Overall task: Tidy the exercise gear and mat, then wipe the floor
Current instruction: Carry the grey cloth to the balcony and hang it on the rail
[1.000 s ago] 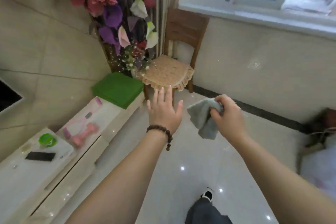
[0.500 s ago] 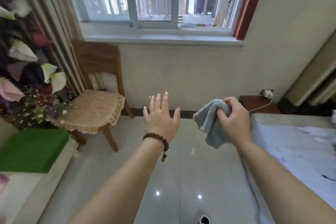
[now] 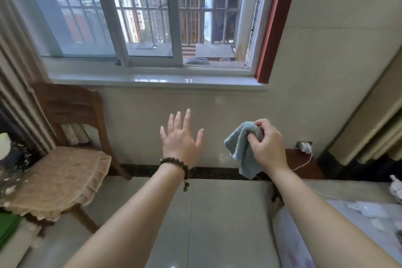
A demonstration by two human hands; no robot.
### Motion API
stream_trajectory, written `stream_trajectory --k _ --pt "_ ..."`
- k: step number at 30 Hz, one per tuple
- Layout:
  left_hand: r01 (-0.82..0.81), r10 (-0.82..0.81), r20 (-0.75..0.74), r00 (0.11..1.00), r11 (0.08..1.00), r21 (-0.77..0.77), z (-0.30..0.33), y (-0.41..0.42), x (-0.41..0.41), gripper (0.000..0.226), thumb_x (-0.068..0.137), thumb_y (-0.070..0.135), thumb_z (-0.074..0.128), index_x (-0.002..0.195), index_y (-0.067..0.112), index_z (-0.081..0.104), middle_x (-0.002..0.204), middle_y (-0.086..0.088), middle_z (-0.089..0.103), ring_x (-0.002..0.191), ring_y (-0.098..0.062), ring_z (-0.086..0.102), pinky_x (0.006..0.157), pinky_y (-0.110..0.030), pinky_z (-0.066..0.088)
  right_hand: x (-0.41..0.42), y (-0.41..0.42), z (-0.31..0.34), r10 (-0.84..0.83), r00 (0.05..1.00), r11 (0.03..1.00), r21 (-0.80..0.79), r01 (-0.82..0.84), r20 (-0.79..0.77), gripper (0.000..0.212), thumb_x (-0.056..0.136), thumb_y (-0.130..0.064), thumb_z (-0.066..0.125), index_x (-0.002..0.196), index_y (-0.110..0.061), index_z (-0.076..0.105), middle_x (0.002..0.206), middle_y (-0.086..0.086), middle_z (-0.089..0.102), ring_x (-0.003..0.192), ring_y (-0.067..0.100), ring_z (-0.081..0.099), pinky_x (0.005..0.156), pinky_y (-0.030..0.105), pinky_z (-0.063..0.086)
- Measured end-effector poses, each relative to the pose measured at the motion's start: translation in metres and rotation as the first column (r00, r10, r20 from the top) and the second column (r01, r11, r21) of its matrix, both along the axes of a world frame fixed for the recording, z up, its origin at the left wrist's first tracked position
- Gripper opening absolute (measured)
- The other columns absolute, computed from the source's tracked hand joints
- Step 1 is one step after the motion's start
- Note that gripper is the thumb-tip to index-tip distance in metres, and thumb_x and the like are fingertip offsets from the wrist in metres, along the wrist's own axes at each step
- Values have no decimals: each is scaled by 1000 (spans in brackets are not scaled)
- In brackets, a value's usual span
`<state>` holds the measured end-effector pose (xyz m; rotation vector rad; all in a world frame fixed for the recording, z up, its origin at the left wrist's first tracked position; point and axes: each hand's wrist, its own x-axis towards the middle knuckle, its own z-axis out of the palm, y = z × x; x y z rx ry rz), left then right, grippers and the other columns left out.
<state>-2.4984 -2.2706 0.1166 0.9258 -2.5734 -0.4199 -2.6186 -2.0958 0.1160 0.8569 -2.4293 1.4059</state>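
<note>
One blue-grey cloth (image 3: 241,150) hangs bunched in the right hand (image 3: 266,148), whose fingers curl round its top, likely kept ready for wiping the floor (image 3: 217,213). The left hand (image 3: 180,139) is raised, fingers spread and holding nothing. One wooden chair (image 3: 65,137) stands at the floor's left edge. No exercise gear or mat is in view.
</note>
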Motion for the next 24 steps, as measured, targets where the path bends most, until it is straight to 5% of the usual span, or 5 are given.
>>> stream_trajectory --k 4,11,24 --pt "-24 23 -17 1000 999 -35 8 -37 -53 67 97 54 31 153 29 5 161 -2 9 148 -17 -2 119 -46 0 -57 -35 12 27 998 998 -51 -30 -48 19 81 -6 63 84 -21 52 79 -4 56 69 6 51 62 8 37" --pt "-11 5 -64 998 996 -86 15 -125 -155 66 97 54 30 154 30 5 161 -2 8 148 -17 -3 119 -46 -1 -163 -118 26 8 997 998 -56 -12 -71 15 83 -8 63 87 -20 54 81 0 59 70 3 52 61 3 36" --pt "110 -120 -97 988 989 -101 72 -326 -392 66 98 52 29 152 32 -1 162 1 1 148 -18 -6 120 -46 0 -389 -319 90 -40 997 994 -107 33 -72 13 84 -7 62 93 -16 59 82 0 63 77 17 56 66 20 39"
